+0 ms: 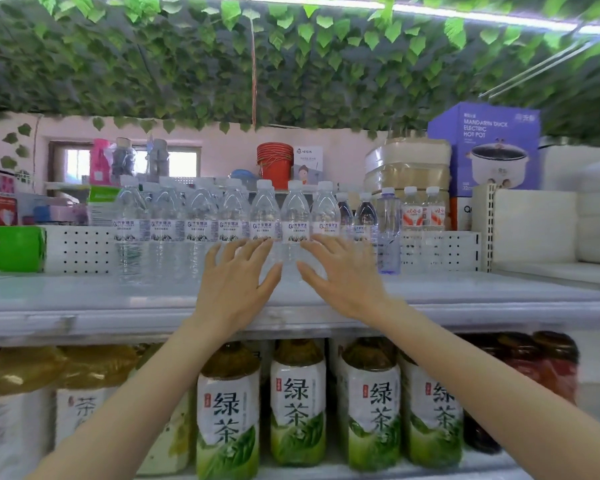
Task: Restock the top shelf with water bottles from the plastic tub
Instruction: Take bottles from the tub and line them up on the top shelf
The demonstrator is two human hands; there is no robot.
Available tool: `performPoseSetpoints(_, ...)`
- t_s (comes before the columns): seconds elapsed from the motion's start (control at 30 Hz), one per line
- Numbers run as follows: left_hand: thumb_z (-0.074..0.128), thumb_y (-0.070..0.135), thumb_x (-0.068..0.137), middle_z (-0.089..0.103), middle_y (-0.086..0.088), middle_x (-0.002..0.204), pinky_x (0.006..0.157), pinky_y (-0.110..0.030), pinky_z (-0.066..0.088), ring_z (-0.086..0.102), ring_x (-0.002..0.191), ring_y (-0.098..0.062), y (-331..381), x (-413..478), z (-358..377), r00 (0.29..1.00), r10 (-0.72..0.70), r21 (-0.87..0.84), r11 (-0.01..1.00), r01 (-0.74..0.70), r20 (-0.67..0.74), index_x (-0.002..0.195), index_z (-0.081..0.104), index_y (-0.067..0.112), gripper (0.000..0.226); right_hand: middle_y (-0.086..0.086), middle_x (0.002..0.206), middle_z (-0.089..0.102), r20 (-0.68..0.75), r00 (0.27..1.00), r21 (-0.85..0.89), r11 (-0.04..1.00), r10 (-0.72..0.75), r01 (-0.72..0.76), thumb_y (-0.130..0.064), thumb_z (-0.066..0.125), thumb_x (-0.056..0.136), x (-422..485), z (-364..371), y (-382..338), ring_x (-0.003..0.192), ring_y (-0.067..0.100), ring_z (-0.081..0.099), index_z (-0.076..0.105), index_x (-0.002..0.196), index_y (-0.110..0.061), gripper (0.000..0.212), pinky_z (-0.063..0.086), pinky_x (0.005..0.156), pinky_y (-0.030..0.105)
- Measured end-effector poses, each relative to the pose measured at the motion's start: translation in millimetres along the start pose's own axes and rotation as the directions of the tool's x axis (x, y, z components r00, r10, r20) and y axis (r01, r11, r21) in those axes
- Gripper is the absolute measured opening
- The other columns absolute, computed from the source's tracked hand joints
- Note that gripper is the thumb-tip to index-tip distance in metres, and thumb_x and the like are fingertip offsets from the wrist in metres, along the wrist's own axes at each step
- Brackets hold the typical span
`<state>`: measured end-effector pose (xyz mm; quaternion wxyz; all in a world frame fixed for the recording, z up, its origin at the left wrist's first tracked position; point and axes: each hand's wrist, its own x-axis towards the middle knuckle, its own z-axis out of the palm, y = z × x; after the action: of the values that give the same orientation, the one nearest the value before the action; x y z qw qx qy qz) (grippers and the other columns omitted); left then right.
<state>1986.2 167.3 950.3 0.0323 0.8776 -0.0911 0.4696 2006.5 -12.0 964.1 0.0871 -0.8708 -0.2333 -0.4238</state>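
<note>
Several clear water bottles with white caps and blue-and-white labels stand in a row on the top shelf (84,299). One of them, the water bottle (294,216), stands in the middle between my hands. My left hand (238,282) reaches up with fingers spread and straight, its fingertips near the lower parts of the bottles left of it. My right hand (340,271) mirrors it, fingers straight, on the right of the same bottle. Neither hand grips anything. The plastic tub is not in view.
A taller clear bottle (388,233) and red-labelled bottles (421,211) stand to the right. Behind are a red bucket (275,164) and a purple hot pot box (492,147). Green tea bottles (297,403) fill the shelf below. Artificial leaves hang overhead.
</note>
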Motion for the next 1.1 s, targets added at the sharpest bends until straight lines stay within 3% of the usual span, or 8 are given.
performPoseSetpoints(0.17, -0.007, 0.061, 0.077, 0.039, 0.004, 0.147, 0.111, -0.041, 0.013, 0.029, 0.137, -0.02, -14.6, -35.0, -24.6, 0.997, 0.015, 0.02, 1.0, -0.017, 0.071, 0.145, 0.032, 0.025, 0.087, -0.008, 0.154, 0.025, 0.125, 0.987, -0.004, 0.995, 0.099, -0.1, -0.053, 0.028, 0.097, -28.6, -7.7, -42.3, 0.141, 0.021, 0.022, 0.031, 0.144, -0.033, 0.051, 0.014, 0.113, 0.055)
performPoseSetpoints(0.3, -0.004, 0.062, 0.078, 0.043, 0.001, 0.145, 0.11, -0.042, 0.016, 0.032, 0.136, -0.022, -33.2, -56.5, -46.8, 0.998, 0.018, 0.002, 1.0, -0.018, 0.066, 0.144, 0.034, 0.024, 0.085, -0.007, 0.154, 0.026, 0.108, 0.987, -0.045, 0.992, 0.121, -0.117, -0.051, 0.028, 0.098, -46.9, -16.0, -73.7, 0.139, 0.022, 0.025, 0.032, 0.143, -0.032, 0.05, 0.015, 0.111, 0.052)
performPoseSetpoints(0.43, -0.003, 0.061, 0.08, 0.044, 0.001, 0.143, 0.11, -0.042, 0.016, 0.033, 0.134, -0.022, -41.5, -72.9, -64.4, 0.996, 0.036, -0.019, 0.999, -0.035, 0.078, 0.145, 0.034, 0.023, 0.084, -0.006, 0.155, 0.023, 0.115, 0.982, -0.066, 0.987, 0.151, -0.144, -0.056, 0.017, 0.093, -60.0, -28.0, -92.7, 0.14, 0.023, 0.023, 0.031, 0.144, -0.032, 0.058, 0.016, 0.111, 0.052)
performPoseSetpoints(0.6, -0.003, 0.06, 0.079, 0.044, 0.001, 0.144, 0.11, -0.042, 0.018, 0.034, 0.134, -0.022, -40.6, -88.5, -77.2, 0.994, 0.042, -0.031, 0.999, -0.039, 0.098, 0.145, 0.033, 0.022, 0.084, -0.006, 0.157, 0.017, 0.147, 0.972, -0.108, 0.98, 0.183, -0.168, -0.051, 0.025, 0.099, -76.4, -40.8, -98.7, 0.144, 0.022, 0.015, 0.029, 0.145, -0.03, 0.051, 0.013, 0.112, 0.054)
performPoseSetpoints(0.77, -0.004, 0.06, 0.08, 0.043, 0.002, 0.145, 0.11, -0.041, 0.019, 0.033, 0.134, -0.02, -27.2, -108.8, -79.5, 0.99, 0.055, -0.048, 0.998, -0.049, 0.127, 0.145, 0.032, 0.023, 0.084, -0.004, 0.156, 0.022, 0.167, 0.97, -0.128, 0.979, 0.179, -0.159, -0.067, 0.004, 0.084, -101.5, -50.5, -96.2, 0.144, 0.023, 0.018, 0.034, 0.142, -0.029, 0.076, 0.013, 0.112, 0.058)
performPoseSetpoints(0.9, 0.001, 0.059, 0.082, 0.047, 0.0, 0.142, 0.109, -0.042, 0.022, 0.036, 0.132, -0.023, -15.2, -124.5, -81.9, 0.992, 0.036, -0.059, 0.998, -0.029, 0.125, 0.143, 0.036, 0.021, 0.081, -0.005, 0.154, 0.026, 0.194, 0.968, -0.164, 0.978, 0.158, -0.126, -0.051, 0.025, 0.098, -120.9, -50.2, -87.3, 0.141, 0.019, 0.021, 0.035, 0.141, -0.029, 0.05, 0.014, 0.113, 0.053)
performPoseSetpoints(1.1, -0.004, 0.058, 0.079, 0.04, 0.002, 0.147, 0.108, -0.039, 0.016, 0.03, 0.136, -0.018, -0.4, -167.7, -68.8, 0.969, 0.012, -0.03, 1.0, -0.005, 0.247, 0.145, 0.032, 0.022, 0.084, -0.005, 0.149, 0.036, 0.247, 0.963, -0.102, 0.991, 0.104, -0.081, -0.047, 0.029, 0.099, -159.2, -29.6, -88.2, 0.137, 0.019, 0.031, 0.041, 0.14, -0.027, 0.047, 0.016, 0.113, 0.049)
